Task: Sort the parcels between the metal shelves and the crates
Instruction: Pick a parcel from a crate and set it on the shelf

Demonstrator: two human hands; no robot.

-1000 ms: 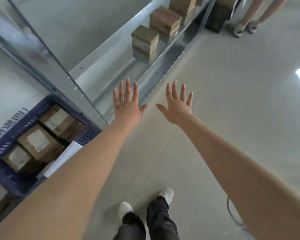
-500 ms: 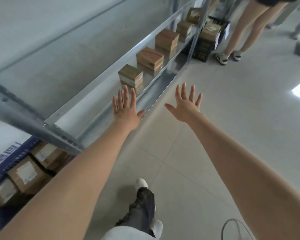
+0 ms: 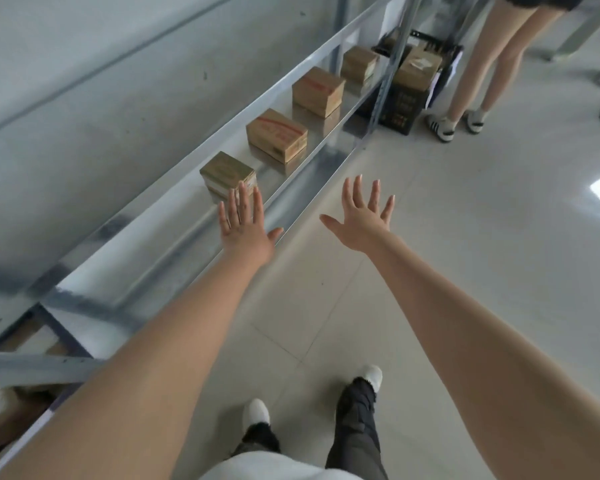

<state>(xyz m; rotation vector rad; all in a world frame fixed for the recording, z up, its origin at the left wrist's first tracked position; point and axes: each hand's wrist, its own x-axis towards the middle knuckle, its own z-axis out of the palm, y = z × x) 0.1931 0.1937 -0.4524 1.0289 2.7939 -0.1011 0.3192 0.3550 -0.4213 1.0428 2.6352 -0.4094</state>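
Note:
Both arms stretch forward with fingers spread and nothing held. My left hand (image 3: 245, 225) hovers over the front lip of the low metal shelf (image 3: 174, 233), its fingertips just short of the nearest small cardboard parcel (image 3: 227, 173). My right hand (image 3: 361, 216) is out over the floor, to the right of the shelf. Further along the shelf stand a second parcel (image 3: 277, 135), a third parcel (image 3: 318, 91) and a fourth parcel (image 3: 359, 65). A black crate (image 3: 404, 103) at the shelf's far end carries a parcel (image 3: 418, 72) on top.
A person's legs (image 3: 465, 74) stand beside the black crate. A blue crate edge (image 3: 32, 420) with boxes shows at the lower left under a shelf beam. My own feet (image 3: 326, 396) are on the pale tiled floor, which stretches away to the right.
The view has advanced along the shelf: the parcels and the black crate are nearer and the blue crate has slid out at the lower left. Both hands stay open and outstretched.

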